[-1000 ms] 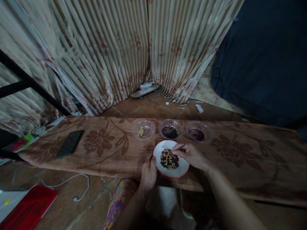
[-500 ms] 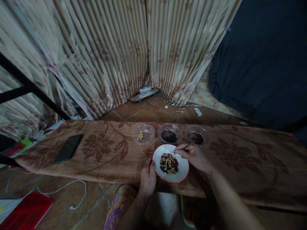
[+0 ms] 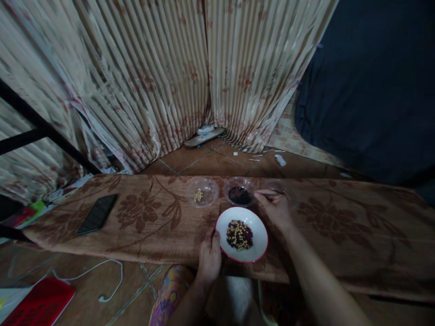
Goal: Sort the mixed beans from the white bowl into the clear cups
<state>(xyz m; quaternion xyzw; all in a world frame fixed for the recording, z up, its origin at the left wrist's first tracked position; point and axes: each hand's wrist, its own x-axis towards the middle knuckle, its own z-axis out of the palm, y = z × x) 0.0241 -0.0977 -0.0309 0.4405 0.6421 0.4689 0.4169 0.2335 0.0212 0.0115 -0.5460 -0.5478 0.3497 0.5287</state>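
My left hand [image 3: 210, 255] grips the left rim of a white, red-edged plate [image 3: 259, 232], thumb over the edge. A mixed heap of yellow, black and dark red beans [image 3: 239, 235] lies in it. Beyond the plate, my right hand [image 3: 276, 209] is closed on a slim spoon [image 3: 272, 194], its tip by the right edge of the middle clear bowl. Black beans [image 3: 239, 195] fill part of that bowl. The left clear bowl [image 3: 208, 193] has a few yellow beans [image 3: 198, 195]. My right hand largely covers the right clear bowl [image 3: 277, 184] and its contents.
A patterned brown cloth [image 3: 163, 226] covers the long, low table. On its left lies a dark phone [image 3: 97, 213]. Curtains [image 3: 163, 81] hang behind, with a skateboard [image 3: 205, 137] at their foot. A white cable [image 3: 110, 261] and red item [image 3: 41, 301] are on the floor.
My right hand has moved the spoon from over the beans in the plate up to the middle and right bowls. My left hand still holds the plate's rim.
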